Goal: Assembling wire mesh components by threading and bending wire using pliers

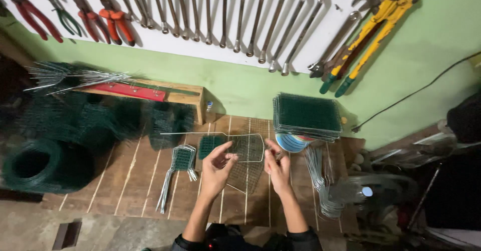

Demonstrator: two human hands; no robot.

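The left hand (217, 167) and the right hand (277, 167) both pinch a bent wire frame (249, 148), a loop of bare metal wire with a long straight arm running off to the left, held just above the wooden board (150, 181). The left fingers close on the frame's near left edge, the right fingers on its right side. Under the frame lies a sheet of pale wire mesh (248, 173). Just left of the left hand rests a bundle of finished wire pieces (178, 168). Farther right stands a stack of green mesh panels (307, 116). Rolls of green mesh (45, 163) sit far left. Spanners (240, 15) hang on the wall beyond.
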